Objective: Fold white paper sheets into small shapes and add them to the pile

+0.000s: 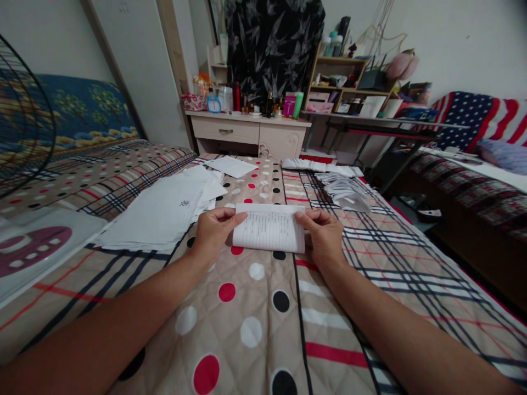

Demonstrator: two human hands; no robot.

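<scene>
Between my hands is a sheet of paper (269,233) with printed lines, bent over on itself just above the bedspread. My left hand (216,230) pinches its left edge, thumb on top. On the opposite edge my right hand (325,233) grips it the same way. A stack of white sheets (152,211) lies left of my left hand, with dark characters on the top one. Beyond it rests a single white sheet (231,166). To the far right of my right hand lie a pile of folded papers (341,187) and a row of folded white papers (321,166).
The bed's quilted cover (230,329) has dots and plaid. A plastic bag with a purple print (37,247) lies at the left, near a fan guard (51,109). A cabinet (230,131) and a desk with shelves (341,82) stand beyond the bed.
</scene>
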